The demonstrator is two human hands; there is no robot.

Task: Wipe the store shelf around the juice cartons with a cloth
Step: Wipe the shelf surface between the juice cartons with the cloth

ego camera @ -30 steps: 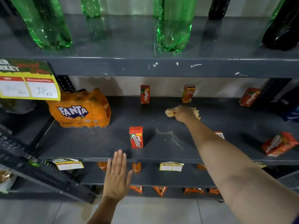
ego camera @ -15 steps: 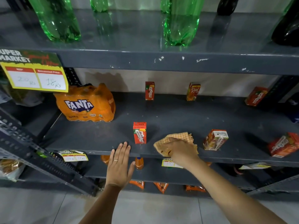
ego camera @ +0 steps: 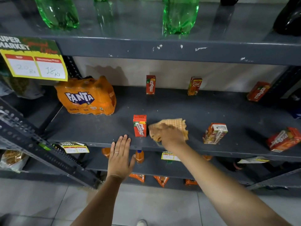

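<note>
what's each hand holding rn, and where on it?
Right hand presses the cloth from on top, at its near edge. Left hand holds nothing.

The right hand (ego camera: 171,133) swept the cloth (ego camera: 169,126) back from the rear, near the Real carton (ego camera: 194,85), to the shelf's front edge, then slid left, ending just beside the front red carton (ego camera: 139,125).

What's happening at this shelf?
A person is wiping a store shelf. The right hand presses a checked cloth onto it near the front edge, just right of a standing red carton. The left hand lies flat and open on the front edge. Other cartons stand or lean around, and a Fanta pack sits at left.
</note>
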